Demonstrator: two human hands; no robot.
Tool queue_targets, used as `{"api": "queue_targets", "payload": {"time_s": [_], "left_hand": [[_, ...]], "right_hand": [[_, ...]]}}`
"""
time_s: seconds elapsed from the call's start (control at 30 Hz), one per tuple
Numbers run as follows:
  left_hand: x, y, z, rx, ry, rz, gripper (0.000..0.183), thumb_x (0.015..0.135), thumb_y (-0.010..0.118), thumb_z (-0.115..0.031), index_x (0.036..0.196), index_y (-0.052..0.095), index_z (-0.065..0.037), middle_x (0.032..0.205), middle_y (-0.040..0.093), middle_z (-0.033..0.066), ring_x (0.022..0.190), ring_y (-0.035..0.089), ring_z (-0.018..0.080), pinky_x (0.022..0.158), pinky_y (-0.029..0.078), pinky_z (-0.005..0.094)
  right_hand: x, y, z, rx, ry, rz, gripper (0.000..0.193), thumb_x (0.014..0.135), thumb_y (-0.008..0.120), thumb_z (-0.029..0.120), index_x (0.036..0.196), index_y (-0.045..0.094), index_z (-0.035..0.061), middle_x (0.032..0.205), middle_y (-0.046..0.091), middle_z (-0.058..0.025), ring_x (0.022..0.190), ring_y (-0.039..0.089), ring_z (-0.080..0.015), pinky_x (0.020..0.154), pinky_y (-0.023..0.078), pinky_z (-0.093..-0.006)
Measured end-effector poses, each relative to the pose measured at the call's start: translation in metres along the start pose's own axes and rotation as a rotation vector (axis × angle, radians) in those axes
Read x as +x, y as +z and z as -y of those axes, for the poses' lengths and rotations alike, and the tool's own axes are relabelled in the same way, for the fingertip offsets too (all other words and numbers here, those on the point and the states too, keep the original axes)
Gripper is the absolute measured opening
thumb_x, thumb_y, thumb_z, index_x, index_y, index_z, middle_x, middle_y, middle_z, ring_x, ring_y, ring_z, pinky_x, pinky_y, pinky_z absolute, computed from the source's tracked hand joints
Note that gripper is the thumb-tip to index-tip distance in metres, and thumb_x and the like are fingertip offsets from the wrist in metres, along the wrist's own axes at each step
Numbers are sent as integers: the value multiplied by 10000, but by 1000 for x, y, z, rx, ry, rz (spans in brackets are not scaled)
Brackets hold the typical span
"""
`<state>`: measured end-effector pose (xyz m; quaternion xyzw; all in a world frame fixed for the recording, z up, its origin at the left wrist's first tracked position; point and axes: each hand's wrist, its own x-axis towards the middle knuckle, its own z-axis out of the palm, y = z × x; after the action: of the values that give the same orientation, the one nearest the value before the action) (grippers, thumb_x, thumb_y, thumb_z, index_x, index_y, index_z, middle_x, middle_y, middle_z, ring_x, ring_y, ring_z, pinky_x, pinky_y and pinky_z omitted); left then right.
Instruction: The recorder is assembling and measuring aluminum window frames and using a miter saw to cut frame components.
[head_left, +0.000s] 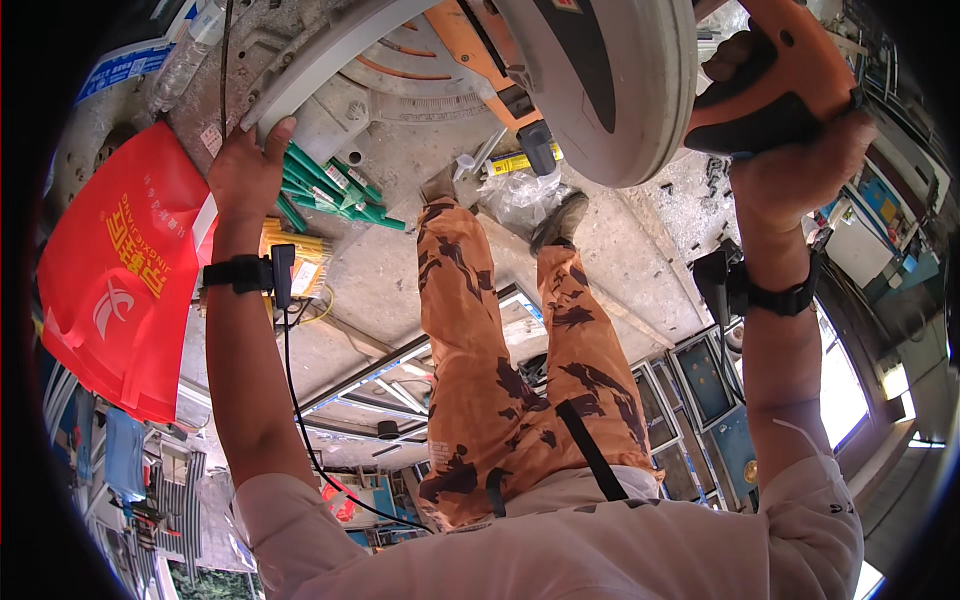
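Observation:
My right hand (800,175) is wrapped round the orange and black handle (825,65) of a mitre saw, its fingers curling through the grip. The saw's round grey blade guard (640,90) stands just left of that hand, over the turntable (420,105) with its curved scale. At the left, my left hand (248,170) closes on the near end of a long grey metal bar (335,55); the thumb shows on top and the other fingers are mostly hidden. Whether the bar is loose or part of the saw, I cannot tell. The blade is hidden.
Beside my left forearm hangs a red bag (125,280). Green-wrapped strips (330,190) and a yellow bundle (295,255) lie below the saw. Clear plastic wrapping (525,200) sits by my feet. Metal frames (690,400) stand behind me. A plastic bottle (185,60) is at upper left.

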<state>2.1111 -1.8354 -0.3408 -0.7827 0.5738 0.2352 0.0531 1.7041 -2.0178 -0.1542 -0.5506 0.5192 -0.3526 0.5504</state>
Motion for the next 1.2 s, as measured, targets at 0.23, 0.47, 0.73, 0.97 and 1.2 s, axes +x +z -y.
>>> {"api": "queue_targets", "payload": {"time_s": [0.23,0.47,0.73,0.97,1.2], "left_hand": [[-1,-4,-11,-95,-138,-30,794,779,506,-762,1154,641,-76,1015,685,179,963,649,364,821,511,438],[4,-2,-8,-110,-164,-24,821,731,549,-783,1109,666,-64,983,697,177,956,658,360,820,519,434],[2,-12,-17,-126,-244,27,857,699,593,-777,1086,669,-17,984,692,203,963,654,373,823,514,432],[3,-16,-21,-184,-279,42,840,692,649,-737,1060,672,18,994,688,215,981,647,383,839,503,424],[3,-8,-15,-141,-242,4,835,687,600,-780,1049,687,-33,957,700,186,944,666,355,813,521,430]], "right_hand": [[-7,51,15,-119,-89,-213,758,941,259,642,1209,529,-14,862,621,-105,723,603,-198,646,505,-300],[6,25,18,-411,-186,-356,756,946,240,626,1225,518,-19,905,625,-120,766,611,-217,683,508,-321],[8,18,21,-542,-221,-325,791,936,215,631,1247,506,-36,976,634,-153,842,627,-255,747,515,-364],[1,47,24,-391,-183,-259,732,948,275,622,1205,532,-13,866,617,-105,724,598,-192,649,498,-296],[0,55,28,-257,-160,-196,683,959,327,615,1170,555,6,772,602,-64,624,573,-138,565,484,-237]]}}
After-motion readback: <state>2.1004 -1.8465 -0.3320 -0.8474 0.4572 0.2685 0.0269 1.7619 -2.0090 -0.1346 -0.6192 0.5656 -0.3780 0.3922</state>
